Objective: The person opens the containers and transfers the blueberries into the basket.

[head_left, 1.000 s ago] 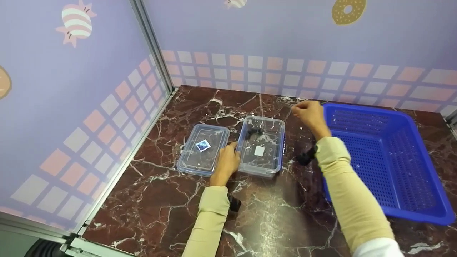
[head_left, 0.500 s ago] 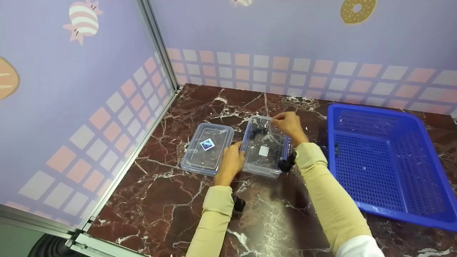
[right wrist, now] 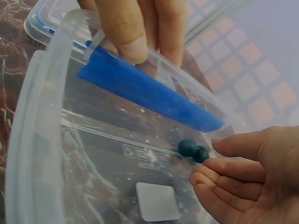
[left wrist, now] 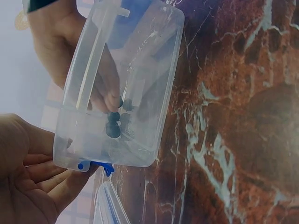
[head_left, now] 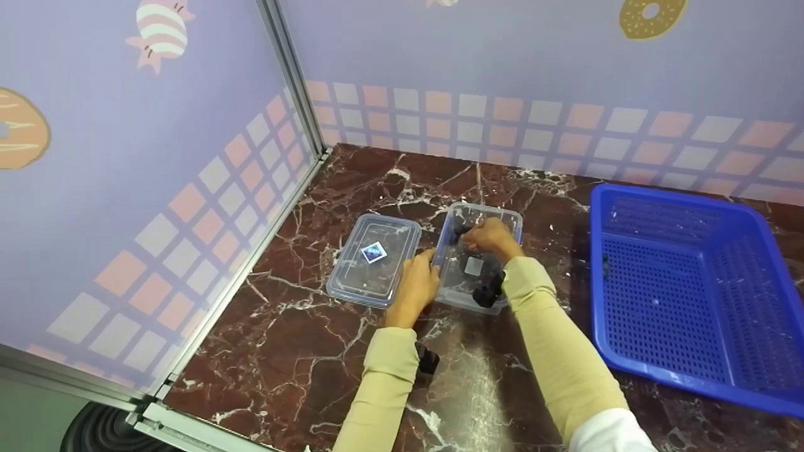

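Note:
A clear plastic box [head_left: 457, 282] with a blue side latch [right wrist: 140, 86] stands uncovered on the marbled surface. My left hand [head_left: 418, 285] grips its left wall, thumb over the rim and fingers outside. Small dark green balls [left wrist: 112, 129] lie on the box floor towards the far end. My right hand [head_left: 493, 238] is inside the box with its fingers loosely bent. In the right wrist view its thumb and fingertips are parted, right at one dark ball [right wrist: 201, 154], with a larger ball [right wrist: 188, 148] beside it.
A clear lid [head_left: 352, 276] with a diamond-shaped blue sticker lies left of the box. On the right stands a big blue perforated basket [head_left: 600, 314]; a small dark green thing [head_left: 605, 265] is inside by its left wall. Patterned panels [head_left: 477, 50] rise at the back and left.
My right hand has moved left from beside the blue basket, over the box's rim and down into the box. My left hand keeps its grip on the box wall. The head view has shifted slightly.

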Action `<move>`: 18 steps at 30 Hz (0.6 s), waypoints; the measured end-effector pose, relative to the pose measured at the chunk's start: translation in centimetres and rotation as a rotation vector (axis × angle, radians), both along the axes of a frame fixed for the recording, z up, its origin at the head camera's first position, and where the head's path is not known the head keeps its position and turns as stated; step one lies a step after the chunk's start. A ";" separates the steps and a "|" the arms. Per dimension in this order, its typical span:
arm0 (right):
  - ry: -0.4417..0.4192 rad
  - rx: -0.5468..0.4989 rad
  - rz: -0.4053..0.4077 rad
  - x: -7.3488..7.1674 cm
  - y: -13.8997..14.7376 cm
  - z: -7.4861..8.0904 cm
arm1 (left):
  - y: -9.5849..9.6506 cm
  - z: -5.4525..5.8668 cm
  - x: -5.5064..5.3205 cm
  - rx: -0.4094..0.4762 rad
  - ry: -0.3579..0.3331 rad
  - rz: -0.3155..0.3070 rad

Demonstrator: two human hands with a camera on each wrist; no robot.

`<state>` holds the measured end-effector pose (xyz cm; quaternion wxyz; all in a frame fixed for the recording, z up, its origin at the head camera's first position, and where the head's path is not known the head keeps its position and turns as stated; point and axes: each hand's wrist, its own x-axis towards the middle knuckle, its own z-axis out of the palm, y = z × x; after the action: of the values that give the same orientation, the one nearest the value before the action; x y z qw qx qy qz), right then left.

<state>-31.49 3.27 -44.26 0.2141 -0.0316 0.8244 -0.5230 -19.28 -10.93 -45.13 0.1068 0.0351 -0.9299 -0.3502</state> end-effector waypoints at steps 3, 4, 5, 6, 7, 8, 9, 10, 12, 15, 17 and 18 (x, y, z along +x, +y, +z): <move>-0.056 -0.070 -0.025 0.0 -0.3 -0.5 | 0.1 0.0 0.0 -0.011 -0.015 0.009; -0.067 -0.083 -0.037 0.0 -0.4 -0.6 | 0.1 0.0 0.0 -0.016 -0.021 0.012; -0.075 -0.090 -0.046 0.0 -0.5 -0.7 | 0.1 -0.1 0.0 -0.023 -0.025 0.014; -0.081 -0.098 -0.052 0.0 -0.7 -0.8 | 0.1 -0.1 0.0 -0.025 -0.026 0.015; -0.080 -0.099 -0.055 -0.1 -0.8 -0.9 | 0.1 -0.1 0.0 -0.028 -0.026 0.017; -0.077 -0.098 -0.059 -0.1 -0.9 -1.0 | 0.1 -0.1 0.1 -0.029 -0.028 0.019; -0.073 -0.103 -0.062 -0.1 -1.1 -1.1 | 0.1 -0.1 0.1 -0.031 -0.025 0.019; -0.072 -0.111 -0.063 -0.2 -1.2 -1.1 | 0.1 -0.1 0.1 -0.033 -0.021 0.019; -0.054 -0.102 -0.060 -0.4 -1.5 -1.3 | 0.0 0.0 0.1 -0.028 -0.015 0.019; -0.012 -0.023 -0.060 -0.6 -1.6 -1.6 | 0.1 -0.1 0.1 -0.029 -0.014 0.017; 0.014 0.022 -0.060 -0.7 -1.6 -1.6 | 0.1 0.0 0.0 -0.025 -0.008 0.017; 0.031 0.049 -0.065 -0.8 -1.6 -1.6 | 0.1 0.0 0.0 -0.023 -0.005 0.014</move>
<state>-32.28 1.71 -45.88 0.1848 -0.0078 0.8408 -0.5088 -19.28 -10.84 -45.10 0.1075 0.0414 -0.9339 -0.3385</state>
